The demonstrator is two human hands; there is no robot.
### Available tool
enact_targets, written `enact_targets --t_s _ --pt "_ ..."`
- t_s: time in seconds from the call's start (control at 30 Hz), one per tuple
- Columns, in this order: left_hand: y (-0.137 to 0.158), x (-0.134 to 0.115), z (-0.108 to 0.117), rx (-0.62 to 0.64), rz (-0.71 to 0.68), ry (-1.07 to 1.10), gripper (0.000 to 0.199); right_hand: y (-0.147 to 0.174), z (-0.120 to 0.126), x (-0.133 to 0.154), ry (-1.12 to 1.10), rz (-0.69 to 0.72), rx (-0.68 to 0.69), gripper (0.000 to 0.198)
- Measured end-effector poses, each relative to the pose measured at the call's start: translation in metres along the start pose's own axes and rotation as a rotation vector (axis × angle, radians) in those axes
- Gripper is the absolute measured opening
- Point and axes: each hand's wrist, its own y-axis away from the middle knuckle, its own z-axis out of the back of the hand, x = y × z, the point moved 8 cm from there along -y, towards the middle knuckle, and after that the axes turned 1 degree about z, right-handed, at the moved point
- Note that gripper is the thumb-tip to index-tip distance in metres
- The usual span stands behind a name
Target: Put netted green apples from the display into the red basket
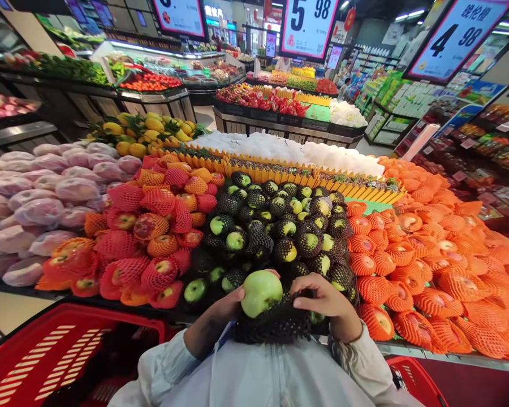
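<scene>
A green apple is gripped in my left hand, with the thumb on its near left side. Just right of it, my right hand pinches the edge of a black foam net sleeve, which hangs below and beside the apple. Part of the net hides the apple's lower side. Directly beyond both hands lies a heap of green apples, most of them wrapped in black nets.
Red-netted apples and film-wrapped fruit lie to the left. Orange-netted fruit fills the right. Red baskets stand near my body on both sides. Price screens hang overhead.
</scene>
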Motion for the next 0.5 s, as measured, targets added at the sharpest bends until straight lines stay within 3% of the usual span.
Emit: enact_targets --t_s 0.17,0.27,0.4,0.5 --pt "0.003 0.028 0.014 -0.176 0.314 0.045 0.069 -0.005 0.005 0.008 -0.015 0.110 -0.227 0.031" --pt "-0.001 0.022 0.015 -0.219 0.279 -0.008 0.055 -0.013 0.007 0.010 0.022 0.094 -0.276 0.031" --pt "-0.004 0.006 0.010 -0.125 0.187 -0.040 0.063 -0.023 0.010 0.003 -0.011 0.019 -0.261 0.029" --pt "-0.005 -0.002 0.004 0.024 0.152 -0.008 0.086 -0.025 0.010 -0.005 -0.093 -0.034 -0.227 0.029"
